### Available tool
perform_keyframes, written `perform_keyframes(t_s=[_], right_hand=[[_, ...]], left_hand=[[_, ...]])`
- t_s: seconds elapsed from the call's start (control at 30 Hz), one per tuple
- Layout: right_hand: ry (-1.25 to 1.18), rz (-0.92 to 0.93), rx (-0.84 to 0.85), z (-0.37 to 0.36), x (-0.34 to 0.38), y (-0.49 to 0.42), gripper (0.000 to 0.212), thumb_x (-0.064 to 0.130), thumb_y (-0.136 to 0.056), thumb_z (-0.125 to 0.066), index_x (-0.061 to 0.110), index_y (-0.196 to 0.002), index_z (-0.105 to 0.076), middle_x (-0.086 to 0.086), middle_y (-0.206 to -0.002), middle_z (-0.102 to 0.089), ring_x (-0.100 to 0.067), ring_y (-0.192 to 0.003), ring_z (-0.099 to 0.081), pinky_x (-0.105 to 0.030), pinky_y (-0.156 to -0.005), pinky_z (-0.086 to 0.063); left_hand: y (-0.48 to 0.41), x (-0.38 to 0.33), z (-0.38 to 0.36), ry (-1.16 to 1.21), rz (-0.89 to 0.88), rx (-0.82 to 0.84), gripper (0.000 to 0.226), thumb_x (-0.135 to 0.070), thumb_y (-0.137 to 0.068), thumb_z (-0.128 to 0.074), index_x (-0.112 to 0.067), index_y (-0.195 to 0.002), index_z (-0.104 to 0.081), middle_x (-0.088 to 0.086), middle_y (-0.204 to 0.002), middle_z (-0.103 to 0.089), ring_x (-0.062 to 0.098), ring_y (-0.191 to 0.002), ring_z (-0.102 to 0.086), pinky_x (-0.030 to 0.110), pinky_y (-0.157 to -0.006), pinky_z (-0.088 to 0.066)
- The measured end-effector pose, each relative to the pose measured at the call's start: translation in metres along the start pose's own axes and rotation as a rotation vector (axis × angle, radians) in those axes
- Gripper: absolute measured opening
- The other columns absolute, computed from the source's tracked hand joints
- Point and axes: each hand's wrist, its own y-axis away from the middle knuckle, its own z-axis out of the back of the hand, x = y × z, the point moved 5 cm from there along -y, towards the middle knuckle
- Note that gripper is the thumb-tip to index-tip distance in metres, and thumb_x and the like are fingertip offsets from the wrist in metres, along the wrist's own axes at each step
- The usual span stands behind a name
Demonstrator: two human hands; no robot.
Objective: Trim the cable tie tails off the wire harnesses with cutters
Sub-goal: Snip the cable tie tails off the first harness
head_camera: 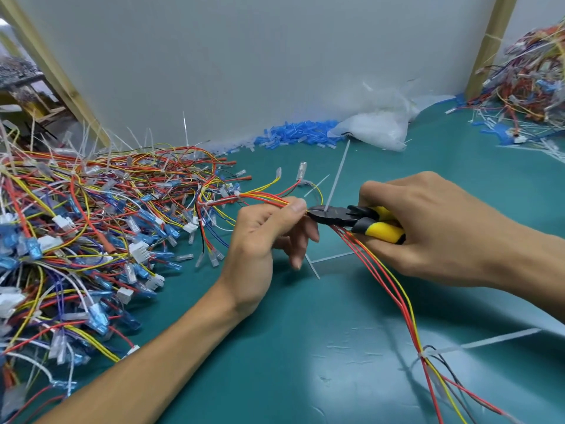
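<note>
My left hand (pixel 269 237) pinches a red and yellow wire harness (pixel 388 276) between thumb and forefinger. My right hand (pixel 434 228) grips yellow-handled black cutters (pixel 354 218). The cutter jaws sit at the base of a white cable tie tail (pixel 336 175) that stands up from the harness, right beside my left thumb. The harness trails down to the lower right, where a second tie (pixel 426 353) with a long white tail binds it.
A big heap of harnesses (pixel 76 240) fills the left of the green mat (pixel 275 362). Blue sleeves (pixel 293 133) and a plastic bag (pixel 376 127) lie by the back wall. Another harness pile (pixel 532 87) sits far right. Cut tails (pixel 324 261) lie under my hands.
</note>
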Motion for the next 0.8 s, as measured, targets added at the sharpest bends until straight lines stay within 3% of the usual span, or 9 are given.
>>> perform_keyframes(t_s=[0.1, 0.37, 0.63, 0.8], right_hand=[[0.031, -0.01, -0.004, 0.002, 0.0, 0.0, 0.041, 0.062, -0.085, -0.036, 0.024, -0.086, -0.051, 0.005, -0.067, -0.051, -0.03, -0.064, -0.049, -0.046, -0.057, -0.046], [0.04, 0.016, -0.023, 0.001, 0.001, 0.001, 0.038, 0.057, -0.085, -0.037, 0.023, -0.088, -0.051, 0.006, -0.073, -0.05, -0.03, -0.067, -0.049, -0.047, -0.059, -0.047], [-0.048, 0.067, -0.035, -0.008, -0.008, -0.001, 0.024, 0.038, -0.097, -0.065, 0.022, -0.086, -0.051, 0.006, -0.076, -0.05, -0.023, -0.067, -0.049, -0.046, -0.061, -0.044], [-0.074, 0.066, -0.025, -0.011, -0.01, -0.001, 0.033, 0.048, -0.1, -0.063, 0.023, -0.083, -0.051, 0.006, -0.074, -0.05, -0.02, -0.065, -0.049, -0.04, -0.059, -0.043]], left_hand=[[-0.001, 0.002, -0.001, 0.037, 0.034, 0.018, 0.041, -0.036, -0.096, -0.056, -0.014, -0.066, -0.072, 0.023, -0.064, -0.055, 0.025, -0.045, -0.049, 0.029, -0.045, -0.039], [0.0, 0.001, -0.005, 0.034, 0.053, 0.026, 0.041, -0.032, -0.1, -0.053, -0.015, -0.067, -0.072, 0.005, -0.059, -0.055, 0.024, -0.039, -0.046, 0.026, -0.044, -0.037], [0.002, -0.002, -0.008, 0.02, 0.046, 0.021, 0.044, -0.027, -0.103, -0.048, -0.01, -0.073, -0.074, 0.007, -0.061, -0.055, 0.024, -0.039, -0.045, 0.03, -0.043, -0.034], [0.004, -0.003, -0.009, 0.009, 0.03, -0.003, 0.044, -0.026, -0.104, -0.046, -0.005, -0.075, -0.073, 0.005, -0.063, -0.055, 0.022, -0.039, -0.046, 0.026, -0.042, -0.035]])
